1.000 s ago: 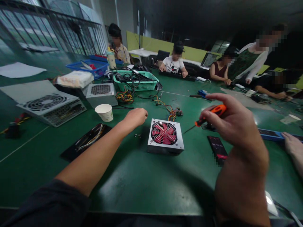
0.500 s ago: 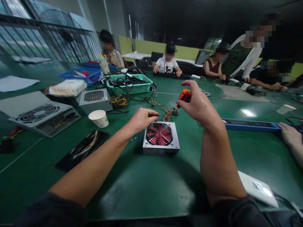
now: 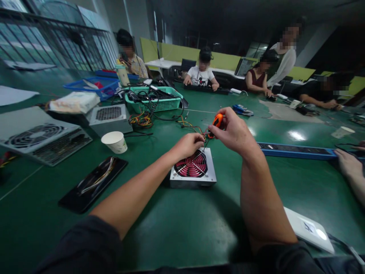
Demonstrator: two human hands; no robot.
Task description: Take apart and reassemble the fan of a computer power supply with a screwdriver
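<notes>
In the head view a power supply unit (image 3: 211,167) with a red fan under a wire grille lies on the green table. My right hand (image 3: 235,131) is closed around the orange handle of a screwdriver (image 3: 218,120), held above the unit's far right side. Its thin shaft slants down and left toward the far edge of the casing. My left hand (image 3: 189,145) is over that far edge, thumb and fingers pinched together close to the shaft's lower end. Whatever those fingertips hold is too small to make out. Coloured cables (image 3: 186,124) trail behind the unit.
At left are a paper cup (image 3: 114,142), a phone-like black slab (image 3: 92,185) and two other power supplies (image 3: 110,120) (image 3: 47,137). Behind stands a green basket (image 3: 154,103) of cables. A blue power strip (image 3: 296,151) and another person's hand (image 3: 349,163) are at right.
My left hand has moved right, along the unit's far edge. My right hand has come down and left with the screwdriver, bringing its shaft to the casing.
</notes>
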